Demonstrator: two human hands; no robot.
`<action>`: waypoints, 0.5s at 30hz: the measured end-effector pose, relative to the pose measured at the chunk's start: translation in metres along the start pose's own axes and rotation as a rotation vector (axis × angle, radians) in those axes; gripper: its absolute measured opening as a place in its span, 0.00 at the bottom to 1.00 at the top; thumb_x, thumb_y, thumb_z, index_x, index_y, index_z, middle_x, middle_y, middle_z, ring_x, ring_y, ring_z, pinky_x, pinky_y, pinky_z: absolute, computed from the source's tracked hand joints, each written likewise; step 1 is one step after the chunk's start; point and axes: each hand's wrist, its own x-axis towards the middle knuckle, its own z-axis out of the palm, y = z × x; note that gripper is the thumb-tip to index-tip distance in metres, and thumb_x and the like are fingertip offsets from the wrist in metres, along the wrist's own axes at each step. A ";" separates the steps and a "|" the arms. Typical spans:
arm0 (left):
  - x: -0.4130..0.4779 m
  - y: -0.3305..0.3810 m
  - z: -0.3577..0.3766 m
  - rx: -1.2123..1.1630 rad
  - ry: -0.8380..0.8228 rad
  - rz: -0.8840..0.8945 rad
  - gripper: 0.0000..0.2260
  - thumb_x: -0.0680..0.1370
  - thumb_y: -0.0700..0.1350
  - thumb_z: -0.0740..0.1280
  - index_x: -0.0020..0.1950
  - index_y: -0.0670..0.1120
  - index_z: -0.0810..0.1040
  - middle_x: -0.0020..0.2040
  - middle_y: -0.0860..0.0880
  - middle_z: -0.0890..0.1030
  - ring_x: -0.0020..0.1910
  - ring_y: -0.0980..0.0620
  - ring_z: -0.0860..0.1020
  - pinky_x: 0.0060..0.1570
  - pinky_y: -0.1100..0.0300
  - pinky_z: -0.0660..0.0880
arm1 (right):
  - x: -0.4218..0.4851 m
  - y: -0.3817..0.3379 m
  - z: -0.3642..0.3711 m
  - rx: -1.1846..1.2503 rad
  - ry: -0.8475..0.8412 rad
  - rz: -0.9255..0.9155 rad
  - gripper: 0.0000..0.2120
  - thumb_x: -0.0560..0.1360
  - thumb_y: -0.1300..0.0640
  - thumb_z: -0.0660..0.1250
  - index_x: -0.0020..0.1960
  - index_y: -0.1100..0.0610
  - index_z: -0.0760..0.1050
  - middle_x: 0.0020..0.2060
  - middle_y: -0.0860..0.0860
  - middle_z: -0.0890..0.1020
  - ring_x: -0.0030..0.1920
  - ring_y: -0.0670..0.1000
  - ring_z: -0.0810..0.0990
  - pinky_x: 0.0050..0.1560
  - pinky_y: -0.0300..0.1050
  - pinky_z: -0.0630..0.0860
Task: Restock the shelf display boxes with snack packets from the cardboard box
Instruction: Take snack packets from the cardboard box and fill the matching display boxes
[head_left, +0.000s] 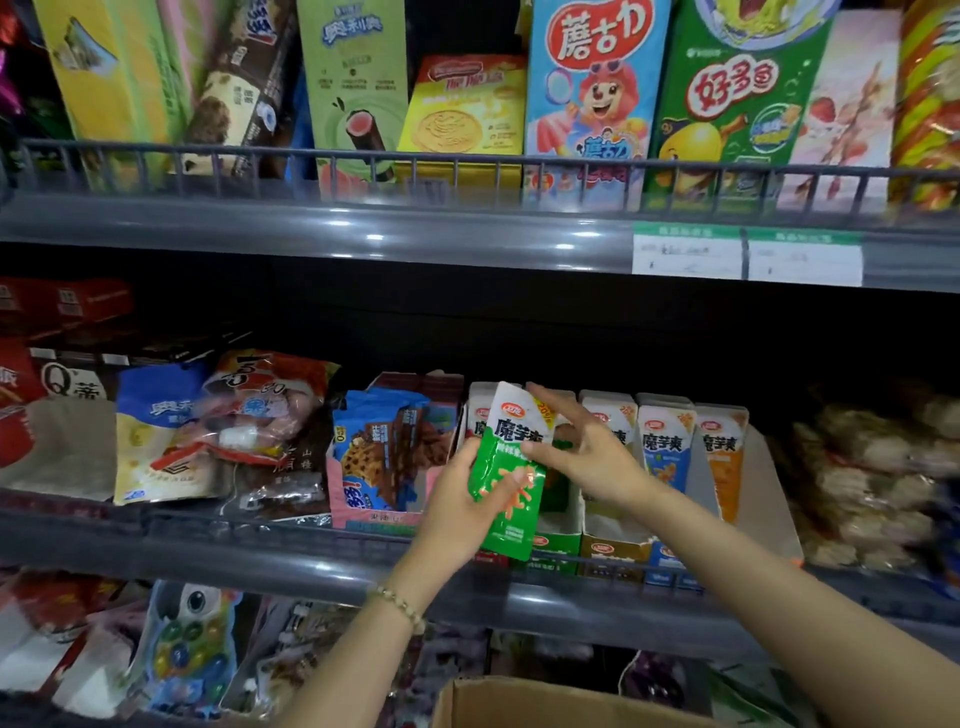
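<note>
One green konjac snack packet (511, 480) is gripped by the left hand (460, 501) just before the green display box (560, 543) on the middle shelf (260, 564), the right hand (584, 454), fingers straight, steadying its top; next, probably, sliding it in upright.

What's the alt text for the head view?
A person's left hand holds a green snack packet before shelf display boxes, while the right hand touches its upper edge. A cardboard box sits below.
</note>
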 end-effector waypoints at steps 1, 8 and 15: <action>0.001 0.001 0.004 0.031 -0.013 0.004 0.22 0.73 0.58 0.68 0.63 0.50 0.72 0.52 0.52 0.82 0.50 0.56 0.80 0.51 0.59 0.77 | -0.002 -0.001 -0.006 0.041 -0.011 0.036 0.26 0.74 0.58 0.69 0.68 0.41 0.65 0.64 0.45 0.73 0.57 0.42 0.77 0.58 0.39 0.76; 0.013 0.003 0.018 0.156 -0.138 0.069 0.20 0.75 0.59 0.66 0.63 0.53 0.69 0.55 0.57 0.79 0.51 0.65 0.78 0.49 0.65 0.77 | -0.010 0.007 -0.039 0.277 -0.013 0.192 0.20 0.73 0.66 0.69 0.60 0.48 0.73 0.50 0.50 0.83 0.49 0.48 0.83 0.44 0.37 0.80; 0.020 -0.027 0.014 0.348 -0.161 -0.017 0.20 0.75 0.52 0.69 0.64 0.50 0.68 0.46 0.56 0.74 0.43 0.60 0.75 0.45 0.62 0.76 | 0.012 0.025 -0.071 0.313 0.470 0.149 0.21 0.71 0.70 0.70 0.62 0.60 0.73 0.42 0.60 0.79 0.42 0.52 0.80 0.37 0.35 0.80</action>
